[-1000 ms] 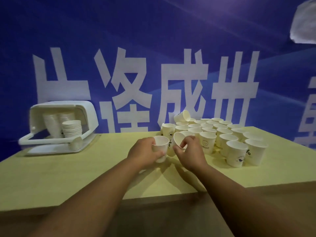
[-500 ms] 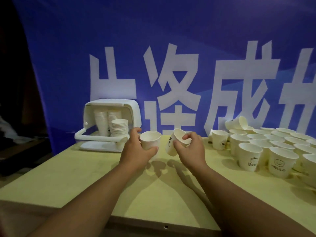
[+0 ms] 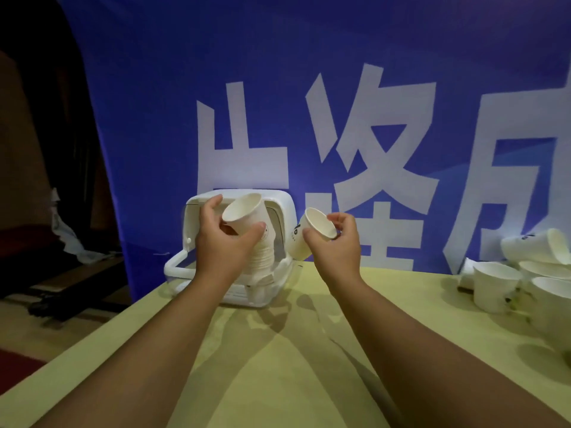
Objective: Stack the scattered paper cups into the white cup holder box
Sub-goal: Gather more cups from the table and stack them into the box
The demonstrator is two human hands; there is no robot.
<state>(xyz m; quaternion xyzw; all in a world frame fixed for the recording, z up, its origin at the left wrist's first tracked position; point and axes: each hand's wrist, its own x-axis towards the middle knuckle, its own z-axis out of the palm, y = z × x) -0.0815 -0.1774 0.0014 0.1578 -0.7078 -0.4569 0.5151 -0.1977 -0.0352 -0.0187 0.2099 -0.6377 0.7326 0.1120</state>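
**A:** Why is the left hand [image 3: 222, 239] tipping its paper cup [image 3: 247, 217]?

**B:** Probably to line it up with the stack [image 3: 262, 257] inside the white cup holder box [image 3: 180, 267]. Its grip wraps that cup just above the stack.

**A:** And the right hand [image 3: 336, 242]?

**B:** Its grip pinches a second cup [image 3: 312, 233] beside the box. The raised lid [image 3: 279, 197] narrows the way in. Loose cups [image 3: 494, 285] crowd the table [image 3: 278, 366] to the right.

Seemingly an event venue: a blue banner [image 3: 309, 72] printed with huge white characters backs a table [image 3: 278, 381] bearing paper cups [image 3: 494, 282].
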